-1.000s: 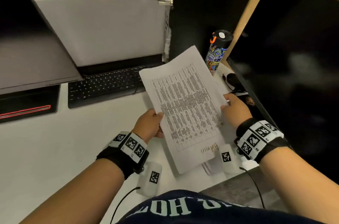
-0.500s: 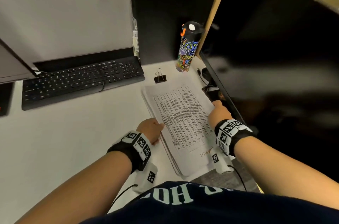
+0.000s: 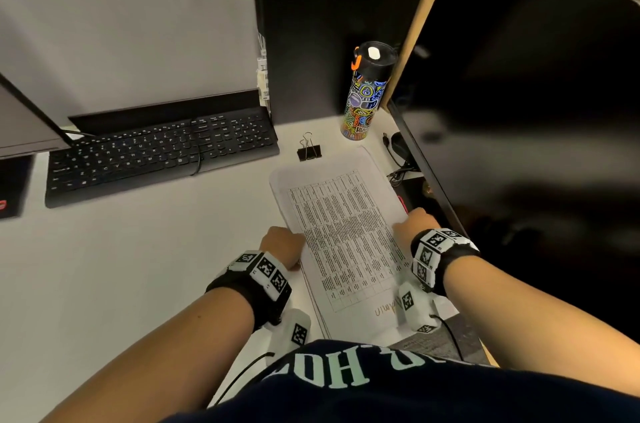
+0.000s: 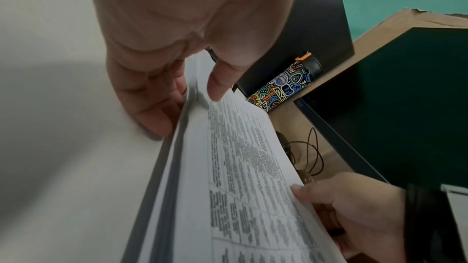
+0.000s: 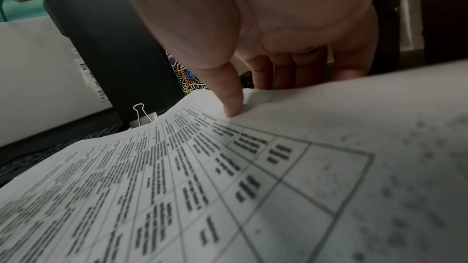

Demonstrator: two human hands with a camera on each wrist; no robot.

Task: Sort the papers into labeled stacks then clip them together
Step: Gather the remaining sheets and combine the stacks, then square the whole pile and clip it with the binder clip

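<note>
A stack of printed papers (image 3: pixel 343 232) lies on the white desk (image 3: pixel 138 267), with a table of text on the top sheet and an orange handwritten label at its near end. My left hand (image 3: pixel 289 248) holds the stack's left edge. In the left wrist view its thumb lies on the top sheet and its fingers (image 4: pixel 157 111) lie against the side of the papers (image 4: pixel 228 167). My right hand (image 3: pixel 412 222) grips the right edge, thumb (image 5: pixel 233 105) pressed on the paper (image 5: pixel 202 177), fingers behind the edge. A black binder clip (image 3: pixel 309 151) stands just beyond the stack's far end.
A patterned bottle (image 3: pixel 367 90) stands behind the stack beside a black computer tower (image 3: pixel 329 24). A black keyboard (image 3: pixel 162 152) lies at the left, and a dark monitor (image 3: pixel 536 111) leans along the right. Cables (image 3: pixel 398 166) lie by the stack's right side.
A second ago both hands held a sheet up in the air. It has come down onto the stack, and both hands now hold the stack's edges on the desk.
</note>
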